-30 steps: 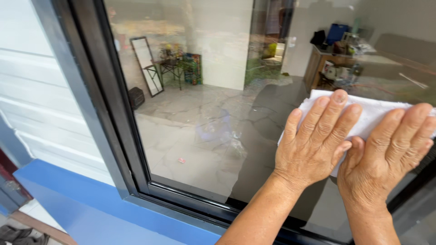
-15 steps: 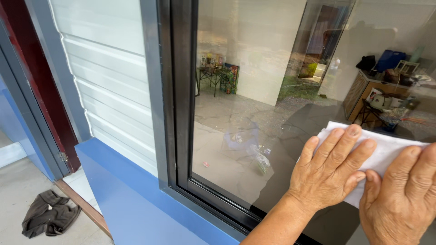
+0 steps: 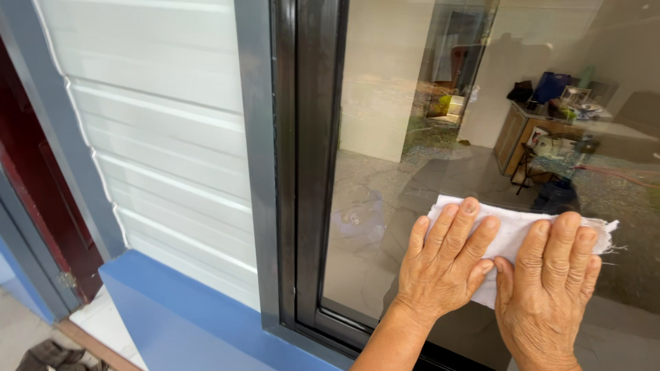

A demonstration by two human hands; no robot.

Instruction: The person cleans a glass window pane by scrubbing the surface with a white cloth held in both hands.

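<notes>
Two bare hands press a white frayed-edged cloth [image 3: 512,237] flat against the large reflective glass window pane [image 3: 385,172], low in the view at about five o'clock. The left hand [image 3: 443,264] lies with fingers spread and extended over the cloth's left part; the right hand [image 3: 550,292], just beside it at its three o'clock, is likewise flat, fingers splayed on the cloth rather than curled around it. The pane sits in a dark metal window frame [image 3: 309,172], whose upright runs from twelve to six o'clock. At nine o'clock lies white horizontal ribbed wall cladding [image 3: 158,137], above a blue painted sill ledge [image 3: 185,319]. The glass shows a tiled floor and a cluttered wooden cabinet [image 3: 522,134] at two o'clock.
</notes>
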